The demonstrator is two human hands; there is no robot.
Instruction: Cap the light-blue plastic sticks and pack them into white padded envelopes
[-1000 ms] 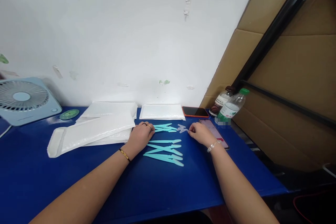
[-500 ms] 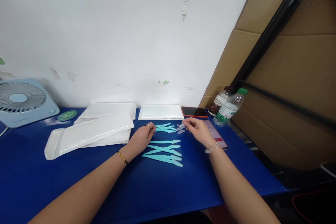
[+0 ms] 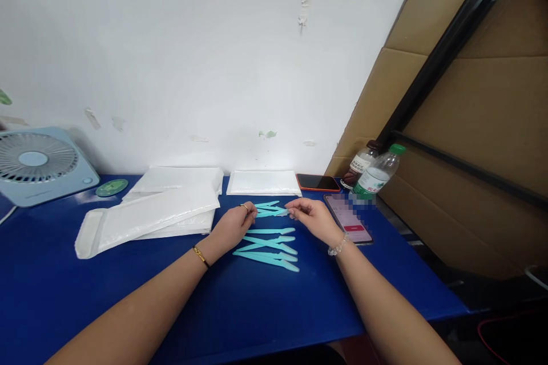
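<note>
Lying between both hands, toward blue surface's [image 3: 257,308] far edge: bunch of turquoise sticks [image 3: 274,213], slim, flat, crossing one another. Left hand [image 3: 233,223] pinched narrow over their left ends; right hand [image 3: 314,219] pinched narrow at their right tips. Cannot tell what either pinch holds. Fanned sticks [image 3: 270,244] closer to near edge. White mailer [image 3: 264,183] along far edge; lit phone [image 3: 349,219] near right edge.

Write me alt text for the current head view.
A person's left hand and right hand are at opposite ends of a cluster of turquoise eyebrow razors on a blue table. A second razor group lies nearer the viewer. White padded mailers and a fan sit left; two phones and two bottles right.
</note>
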